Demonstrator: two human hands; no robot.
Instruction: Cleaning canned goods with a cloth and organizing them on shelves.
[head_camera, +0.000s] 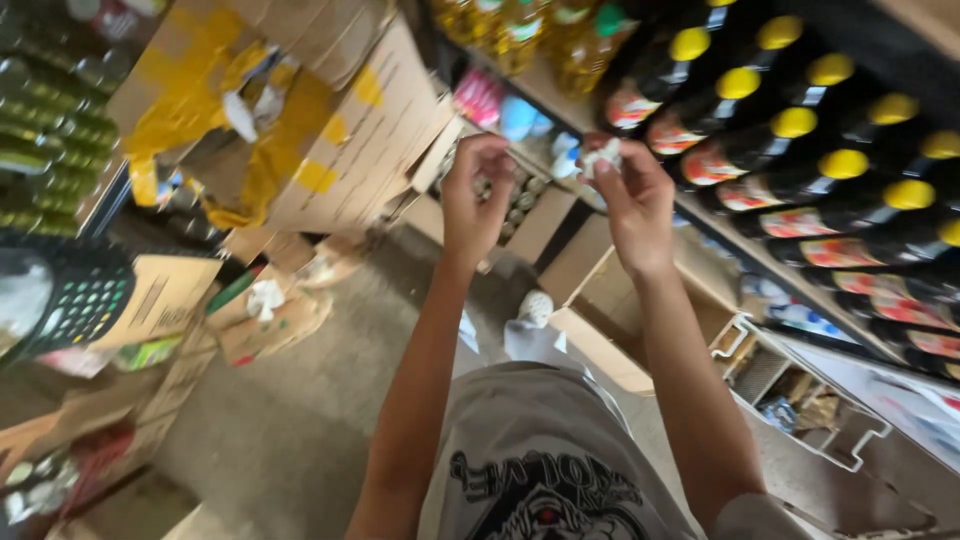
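Head view is showing the right hand (632, 195) pinching a small crumpled white scrap (603, 155) beside dark yellow-capped bottles (800, 140), the left hand (474, 195) curling empty-fingered nearby, and the scrap risking slipping floorward from that light pinch.

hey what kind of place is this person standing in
Probably a small grocery shop or its stockroom: shelves of yellow-capped dark bottles, cooking-oil bottles above, and opened cardboard boxes on the floor.

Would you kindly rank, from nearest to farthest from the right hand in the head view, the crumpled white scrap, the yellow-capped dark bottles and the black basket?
1. Crumpled white scrap: in the right hand fingertips.
2. Yellow-capped dark bottles: shelf just right.
3. Black basket: far left edge.
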